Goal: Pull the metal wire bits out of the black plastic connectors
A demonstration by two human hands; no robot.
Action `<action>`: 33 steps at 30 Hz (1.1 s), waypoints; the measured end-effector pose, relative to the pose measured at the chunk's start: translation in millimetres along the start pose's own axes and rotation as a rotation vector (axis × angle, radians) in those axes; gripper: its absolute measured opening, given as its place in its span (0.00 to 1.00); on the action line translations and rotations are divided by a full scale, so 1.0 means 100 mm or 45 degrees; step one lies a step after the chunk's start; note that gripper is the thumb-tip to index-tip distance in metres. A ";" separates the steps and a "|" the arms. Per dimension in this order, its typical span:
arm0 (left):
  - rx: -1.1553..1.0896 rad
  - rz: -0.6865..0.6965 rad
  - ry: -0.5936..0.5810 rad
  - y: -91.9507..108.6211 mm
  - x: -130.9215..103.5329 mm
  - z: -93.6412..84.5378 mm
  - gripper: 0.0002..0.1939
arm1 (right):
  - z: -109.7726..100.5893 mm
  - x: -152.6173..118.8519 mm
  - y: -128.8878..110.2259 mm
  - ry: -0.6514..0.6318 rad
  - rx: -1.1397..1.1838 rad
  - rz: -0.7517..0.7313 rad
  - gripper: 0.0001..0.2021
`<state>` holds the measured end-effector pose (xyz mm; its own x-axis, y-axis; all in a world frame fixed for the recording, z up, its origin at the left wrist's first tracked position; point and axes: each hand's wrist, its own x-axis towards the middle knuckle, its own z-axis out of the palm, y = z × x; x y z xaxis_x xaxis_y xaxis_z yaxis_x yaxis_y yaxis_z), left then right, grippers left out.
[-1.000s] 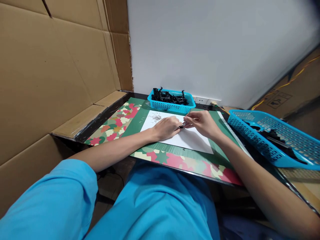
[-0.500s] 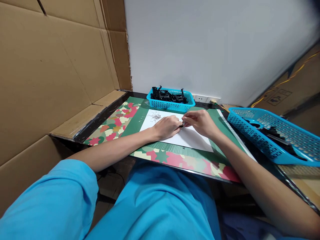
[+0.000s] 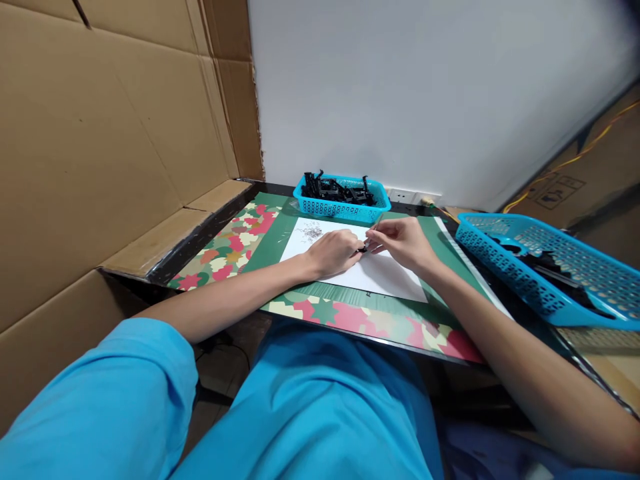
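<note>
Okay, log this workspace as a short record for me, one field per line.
Left hand: holding a small black part
Right hand: fingers beside that part; grip unclear
Work surface: white sheet on a patterned mat
On sheet: scattered tiny pieces
Far basket: blue, holds black parts
Right-side basket: blue, black items inside

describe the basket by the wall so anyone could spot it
Below the white wall lies a green mat. At its far edge sits a blue perforated basket heaped with black parts. Unlike the other basket at far right, it stands straight behind the white paper.
</note>
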<state>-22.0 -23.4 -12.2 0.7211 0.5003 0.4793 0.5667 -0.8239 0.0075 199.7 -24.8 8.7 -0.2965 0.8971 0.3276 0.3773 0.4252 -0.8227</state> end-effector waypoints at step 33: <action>-0.074 -0.061 0.123 -0.04 -0.01 0.01 0.11 | -0.12 -0.03 -0.12 -0.118 -0.610 -0.258 0.15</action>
<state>-25.0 -20.4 -13.8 0.6502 0.5141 0.5594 0.5735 -0.8151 0.0824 206.7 -31.1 22.8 -0.4733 0.7859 0.3979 0.6568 0.6159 -0.4351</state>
